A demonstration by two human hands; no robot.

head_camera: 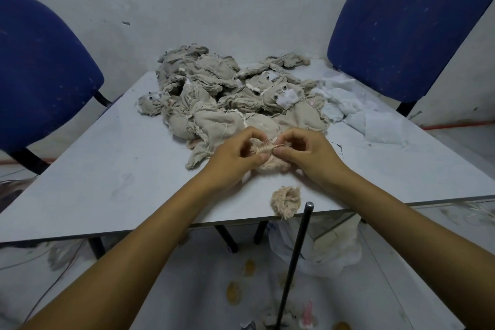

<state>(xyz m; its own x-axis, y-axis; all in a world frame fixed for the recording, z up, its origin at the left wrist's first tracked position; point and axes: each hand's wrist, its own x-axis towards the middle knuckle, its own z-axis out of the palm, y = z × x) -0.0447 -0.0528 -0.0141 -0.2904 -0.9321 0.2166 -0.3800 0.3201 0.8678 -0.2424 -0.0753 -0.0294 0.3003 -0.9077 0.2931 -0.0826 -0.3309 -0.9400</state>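
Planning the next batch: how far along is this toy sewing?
Done: perhaps one fluffy piece, lying alone at the near edge of the table. In hand: the left hand and right hand pinch another fluffy toy, with a stitched seam between them. Left: most of it, judging by the pile of limp grey skins behind.

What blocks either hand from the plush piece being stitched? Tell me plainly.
Nothing visible: the left hand and right hand both pinch the plush piece at its seam. The fabric pile lies behind it.
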